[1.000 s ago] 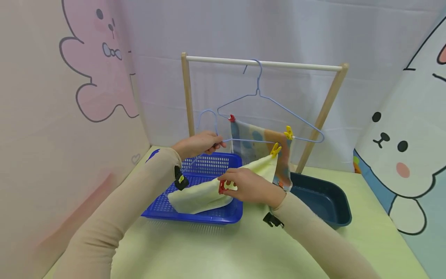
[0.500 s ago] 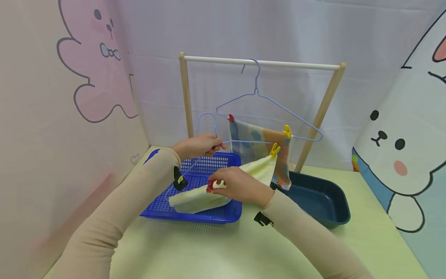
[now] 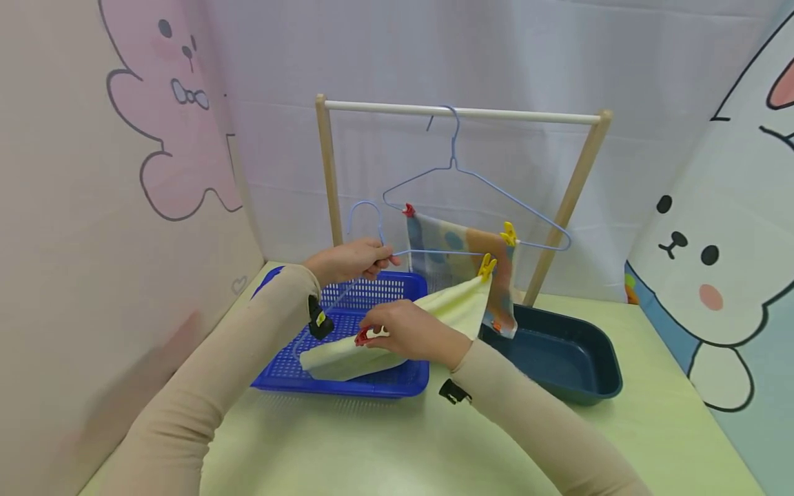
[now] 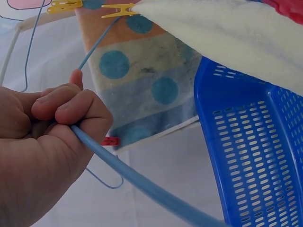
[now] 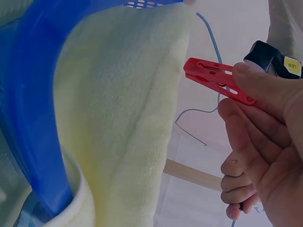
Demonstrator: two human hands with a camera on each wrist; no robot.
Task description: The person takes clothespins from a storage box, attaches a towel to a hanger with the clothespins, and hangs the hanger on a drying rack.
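My left hand (image 3: 353, 260) grips a light blue wire hanger (image 4: 132, 174) just below its hook, over the basket. A pale yellow towel (image 3: 347, 359) hangs from this hanger's right end by a yellow clothespin (image 3: 486, 266); its other end droops into the blue basket (image 3: 341, 391). My right hand (image 3: 415, 331) pinches a red clothespin (image 5: 215, 78) between thumb and fingers. In the right wrist view, the clothespin's tip points at the towel's edge and is very close to it; whether they touch I cannot tell.
Behind stands a rack (image 3: 384, 107) with wooden posts and a white rail. From it hangs another blue hanger (image 3: 453, 162) with a patterned cloth (image 3: 455, 241) held by a red and a yellow clothespin. A dark teal basin (image 3: 558, 355) sits on the right.
My right hand has moved left along the towel with the red clothespin. The left hand has stayed nearly in place with the hanger.
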